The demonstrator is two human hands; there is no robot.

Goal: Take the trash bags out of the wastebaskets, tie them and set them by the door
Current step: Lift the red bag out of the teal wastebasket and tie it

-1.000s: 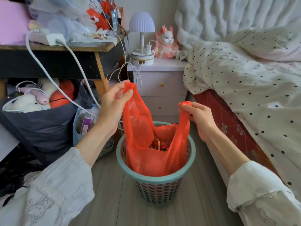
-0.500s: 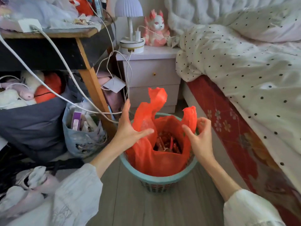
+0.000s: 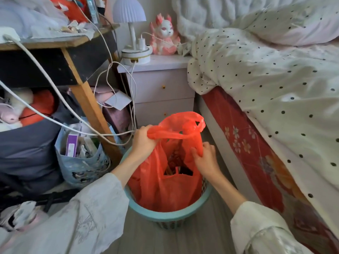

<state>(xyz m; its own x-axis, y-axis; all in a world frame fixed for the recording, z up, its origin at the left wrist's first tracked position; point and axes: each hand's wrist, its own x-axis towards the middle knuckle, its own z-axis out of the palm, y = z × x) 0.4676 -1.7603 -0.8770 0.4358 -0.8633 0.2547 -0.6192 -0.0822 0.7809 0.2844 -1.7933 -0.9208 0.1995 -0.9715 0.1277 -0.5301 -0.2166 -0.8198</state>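
I see my left hand (image 3: 142,142) clenched around one twisted handle of the red trash bag (image 3: 170,187), pulling it across the bag's mouth, while my right hand (image 3: 203,158) pinches the plastic at the opposite handle. The bag sits inside the teal wastebasket (image 3: 165,216) on the floor, between the bed (image 3: 256,143) and a cluttered desk (image 3: 55,46).

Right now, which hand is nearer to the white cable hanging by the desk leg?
Left. The left hand grips the red bag's handle right beside the white cable; the right hand pinches the bag's other side, nearer the bed.
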